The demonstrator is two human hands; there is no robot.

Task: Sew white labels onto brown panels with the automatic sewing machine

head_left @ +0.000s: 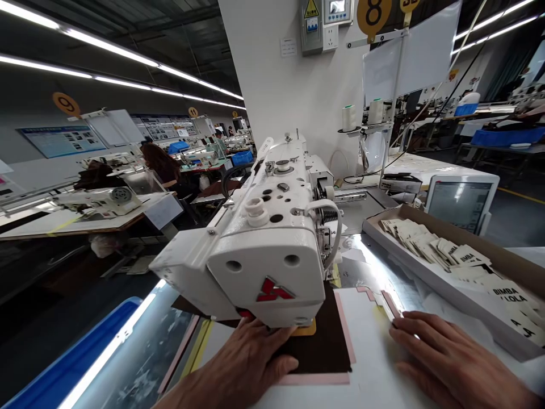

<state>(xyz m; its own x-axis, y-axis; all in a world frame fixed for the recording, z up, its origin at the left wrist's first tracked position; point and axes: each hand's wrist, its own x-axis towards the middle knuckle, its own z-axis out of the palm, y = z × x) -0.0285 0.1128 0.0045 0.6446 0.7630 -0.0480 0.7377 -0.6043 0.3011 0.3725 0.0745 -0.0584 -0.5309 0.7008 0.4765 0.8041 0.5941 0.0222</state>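
Note:
A white sewing machine [255, 272] with a red emblem stands straight ahead of me. Under its head lies a dark brown flat piece [323, 352], bordered by pink strips on a white board [370, 363]. My left hand [247, 360] rests on this piece with thumb and fingers apart; its fingertips are partly hidden by the machine head. A yellow-orange part [304, 329] shows just beyond them. My right hand [451, 355] lies on the board to the right, fingers stretched out, beside a narrow pink strip [390, 304] with a pale edge.
To the right, a cardboard tray [447, 295] holds many pale labels with black lettering. Behind it stands a screen [462, 199]. Thread cones [375, 112] sit on a stand at the back. At lower left is a blue bin [97, 352]. Another person [159, 162] sits farther left.

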